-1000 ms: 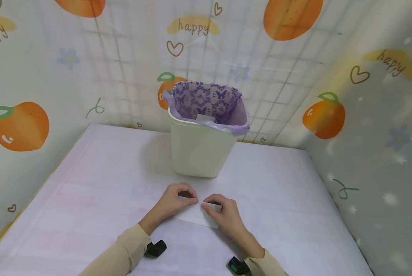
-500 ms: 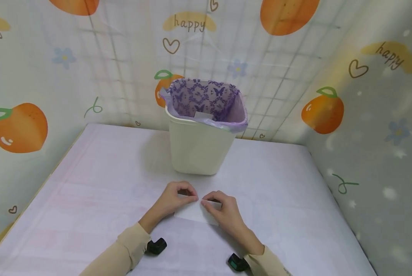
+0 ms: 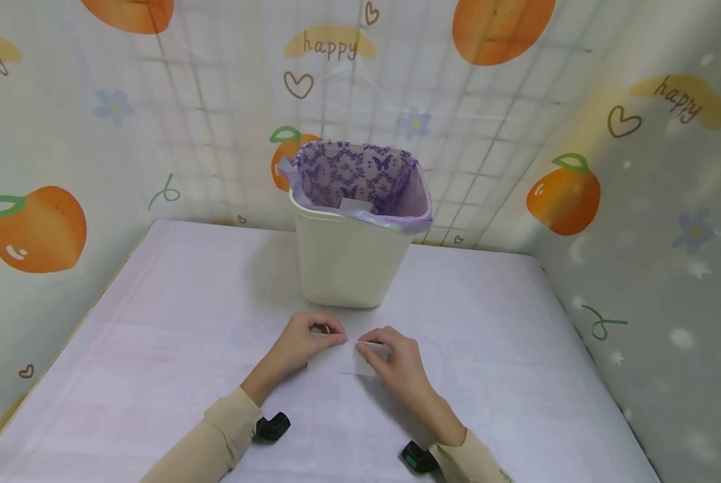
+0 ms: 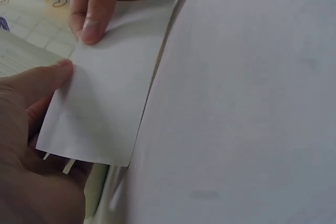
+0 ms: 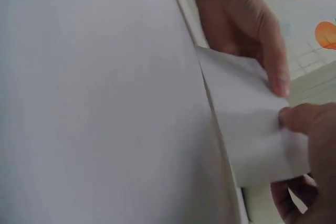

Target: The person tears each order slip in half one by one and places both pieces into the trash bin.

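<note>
A white sheet of paper (image 3: 330,362) is held up in front of the bin, just over the table. My left hand (image 3: 294,345) pinches its upper edge between thumb and fingers. Close beside it, my right hand (image 3: 402,369) pinches the same edge, thumb on the near face. In the left wrist view the paper (image 4: 105,87) looks plain, with slim white edges poking out below it near the left fingers. The right wrist view shows the paper (image 5: 247,124) slightly bent between both thumbs. The fingertips behind the sheet are mostly hidden.
A cream bin (image 3: 348,261) with a purple butterfly-patterned liner (image 3: 360,171) stands just beyond the hands. A pale flat piece (image 3: 357,205) shows inside it. White cloth covers the table (image 3: 173,322); orange-printed curtains (image 3: 227,134) surround it.
Both hands have shifted slightly away from me with the paper, whose lower edge has risen toward the bin. Both pinches stay the same. The head view has shifted a little.
</note>
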{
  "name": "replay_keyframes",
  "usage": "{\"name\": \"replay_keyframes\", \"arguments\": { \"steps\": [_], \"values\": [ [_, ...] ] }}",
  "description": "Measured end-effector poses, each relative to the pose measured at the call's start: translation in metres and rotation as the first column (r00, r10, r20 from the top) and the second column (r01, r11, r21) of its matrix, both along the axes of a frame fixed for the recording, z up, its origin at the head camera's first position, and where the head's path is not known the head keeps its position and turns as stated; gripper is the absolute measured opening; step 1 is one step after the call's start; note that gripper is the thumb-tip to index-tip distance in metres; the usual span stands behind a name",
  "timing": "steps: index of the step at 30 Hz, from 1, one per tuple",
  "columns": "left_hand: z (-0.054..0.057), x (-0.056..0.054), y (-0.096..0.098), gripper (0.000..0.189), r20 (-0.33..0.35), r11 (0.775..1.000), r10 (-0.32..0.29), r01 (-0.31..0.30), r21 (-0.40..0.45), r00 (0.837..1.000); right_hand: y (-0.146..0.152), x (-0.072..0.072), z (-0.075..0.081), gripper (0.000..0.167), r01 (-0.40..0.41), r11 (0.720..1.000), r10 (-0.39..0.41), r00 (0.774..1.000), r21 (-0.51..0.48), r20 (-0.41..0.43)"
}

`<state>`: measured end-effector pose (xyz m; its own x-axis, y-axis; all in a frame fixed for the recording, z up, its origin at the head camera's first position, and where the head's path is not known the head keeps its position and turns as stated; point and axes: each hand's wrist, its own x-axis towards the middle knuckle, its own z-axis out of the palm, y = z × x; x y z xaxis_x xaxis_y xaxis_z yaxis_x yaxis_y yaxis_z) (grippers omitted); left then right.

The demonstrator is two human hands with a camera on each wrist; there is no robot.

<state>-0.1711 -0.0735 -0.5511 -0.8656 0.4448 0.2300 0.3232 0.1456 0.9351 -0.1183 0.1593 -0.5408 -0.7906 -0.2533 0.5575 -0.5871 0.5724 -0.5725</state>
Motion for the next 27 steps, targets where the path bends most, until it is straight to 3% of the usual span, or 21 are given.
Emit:
{"name": "replay_keyframes", "arguments": {
  "steps": [8, 18, 27],
  "values": [
    [0.02, -0.002, 0.005, 0.007, -0.075, 0.999, 0.026, -0.023, 0.032, 0.997, 0.008, -0.006, 0.017, 0.008, -0.004, 1.0, 0.003, 0.999, -0.013, -0.045],
    [0.051, -0.002, 0.006, 0.004, -0.071, 0.997, 0.054, -0.05, 0.053, 0.996, 0.008, -0.01, 0.05, 0.01, -0.017, 0.999, 0.017, 1.0, -0.051, -0.017],
    [0.085, 0.0, 0.004, 0.005, -0.133, 0.997, 0.065, -0.059, 0.049, 0.989, 0.004, -0.015, 0.075, 0.014, -0.033, 0.998, 0.026, 0.992, -0.055, -0.123]
  ]
}}
